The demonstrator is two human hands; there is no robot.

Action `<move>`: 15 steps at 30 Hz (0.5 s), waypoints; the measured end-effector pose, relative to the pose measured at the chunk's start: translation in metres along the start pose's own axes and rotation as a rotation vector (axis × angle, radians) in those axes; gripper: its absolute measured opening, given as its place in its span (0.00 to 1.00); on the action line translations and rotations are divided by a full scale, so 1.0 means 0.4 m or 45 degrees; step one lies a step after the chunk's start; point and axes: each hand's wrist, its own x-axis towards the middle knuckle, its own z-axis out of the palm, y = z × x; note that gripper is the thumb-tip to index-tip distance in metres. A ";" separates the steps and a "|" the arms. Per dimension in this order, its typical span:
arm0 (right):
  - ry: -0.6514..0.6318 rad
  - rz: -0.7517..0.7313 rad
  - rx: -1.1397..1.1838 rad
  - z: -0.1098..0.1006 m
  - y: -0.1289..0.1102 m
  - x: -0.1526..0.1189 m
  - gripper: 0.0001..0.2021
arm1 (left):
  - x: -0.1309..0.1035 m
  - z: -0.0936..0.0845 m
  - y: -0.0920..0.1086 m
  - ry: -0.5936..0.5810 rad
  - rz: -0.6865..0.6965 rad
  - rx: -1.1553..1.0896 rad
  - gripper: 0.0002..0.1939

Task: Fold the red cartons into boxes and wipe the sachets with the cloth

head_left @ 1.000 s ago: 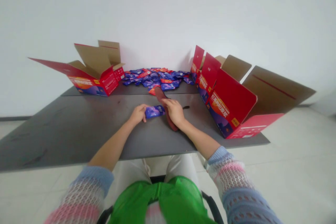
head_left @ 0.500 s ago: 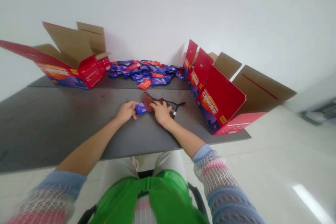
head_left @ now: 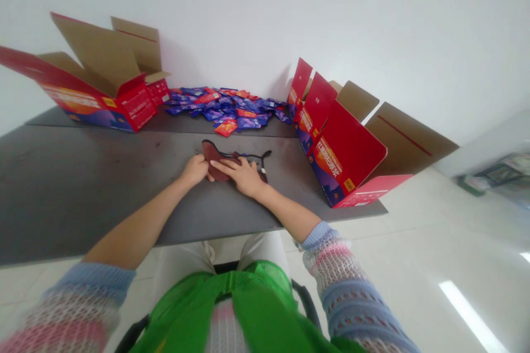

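Maroon, soft-looking pouch (head_left: 211,151) with black cord (head_left: 265,156) lies on the grey worktop (head_left: 219,215), nearer than the heap of blue and red sachets (head_left: 232,106). Left hand (head_left: 194,170) curled narrow at its left edge; cannot tell what the fingers grip. Right hand (head_left: 245,176) spread flat across it. Open red printed cardboard carton (head_left: 136,102) far left.

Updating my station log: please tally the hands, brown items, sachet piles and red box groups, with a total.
Left hand and right hand: 2
Brown item: 1
Sachet pile, sachets overlapping too much to count: 1
Left box group and right box group: 2
Total: 6
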 end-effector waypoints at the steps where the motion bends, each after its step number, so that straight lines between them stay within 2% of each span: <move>1: 0.002 0.038 -0.023 0.004 -0.007 0.003 0.30 | 0.000 0.003 0.000 0.017 -0.006 0.015 0.15; 6: -0.001 0.342 -0.100 0.016 0.008 0.031 0.28 | 0.000 0.014 0.002 0.126 -0.034 0.221 0.15; 12: 0.012 0.709 -0.073 0.000 0.109 0.035 0.32 | -0.006 0.001 0.018 -0.028 -0.087 0.130 0.15; 15: -0.031 0.751 -0.040 -0.021 0.148 0.015 0.32 | -0.004 0.000 0.008 0.114 -0.039 0.195 0.16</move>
